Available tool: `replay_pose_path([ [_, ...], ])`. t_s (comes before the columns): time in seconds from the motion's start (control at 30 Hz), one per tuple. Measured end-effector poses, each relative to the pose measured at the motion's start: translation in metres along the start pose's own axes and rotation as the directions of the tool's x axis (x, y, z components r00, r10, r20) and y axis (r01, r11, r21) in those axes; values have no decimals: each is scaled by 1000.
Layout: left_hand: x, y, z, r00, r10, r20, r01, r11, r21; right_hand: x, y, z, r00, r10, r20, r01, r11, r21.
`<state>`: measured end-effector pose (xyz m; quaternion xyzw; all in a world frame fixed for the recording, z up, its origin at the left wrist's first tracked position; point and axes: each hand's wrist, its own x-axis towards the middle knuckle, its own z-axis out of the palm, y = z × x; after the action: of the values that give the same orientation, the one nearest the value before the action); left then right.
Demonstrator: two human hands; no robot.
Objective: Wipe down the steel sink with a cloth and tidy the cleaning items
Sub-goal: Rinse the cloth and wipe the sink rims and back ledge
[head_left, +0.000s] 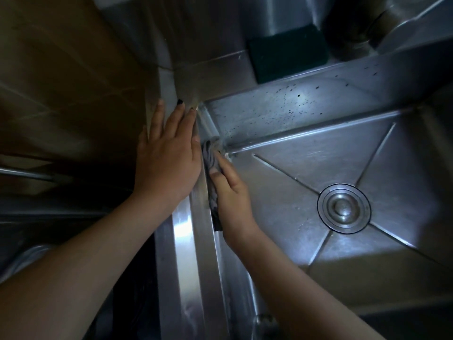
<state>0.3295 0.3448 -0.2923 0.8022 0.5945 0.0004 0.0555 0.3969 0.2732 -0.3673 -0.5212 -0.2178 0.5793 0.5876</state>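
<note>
The steel sink (289, 182) fills the right half of the view, with a round drain (343, 208) in its floor. A grey cloth (210, 157) lies against the sink's left inner wall near the far left corner. My right hand (231, 197) presses the cloth to that wall with straight fingers. My left hand (169, 153) rests flat on the sink's left rim, fingers spread and pointing away from me. Water drops dot the sink's back wall.
A dark green scouring sponge (288, 56) sits on the back ledge behind the sink. A steel pipe or faucet base (353, 25) stands at the top right. A brown tiled wall (66, 77) lies to the left of the rim.
</note>
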Motion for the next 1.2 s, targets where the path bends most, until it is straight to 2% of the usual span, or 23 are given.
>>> replay_pose_path([
  [0.13, 1, 2, 0, 1000, -6, -2, 6, 1000, 5, 18, -18, 8, 998, -53, 40, 52, 998, 27],
  [0.27, 1, 1, 1, 1000, 1, -9, 0, 1000, 8, 41, -9, 5, 997, -72, 11, 72, 997, -23],
  [0.47, 1, 0, 3, 1000, 7, -13, -7, 999, 33, 67, 25, -1, 998, -8, -70, 3, 998, -69],
  [0.8, 2, -4, 6, 999, 28, -28, -27, 999, 46, 69, 74, -23, 964, 236, -122, -239, 971, -13],
  [1.07, 3, -5, 8, 998, 37, -51, -35, 998, 49, 35, 65, -25, 954, 245, -172, -253, 967, -28],
  [1.2, 4, -4, 9, 998, 36, -52, -33, 998, 50, 23, 48, -19, 948, 268, -170, -262, 963, 56],
])
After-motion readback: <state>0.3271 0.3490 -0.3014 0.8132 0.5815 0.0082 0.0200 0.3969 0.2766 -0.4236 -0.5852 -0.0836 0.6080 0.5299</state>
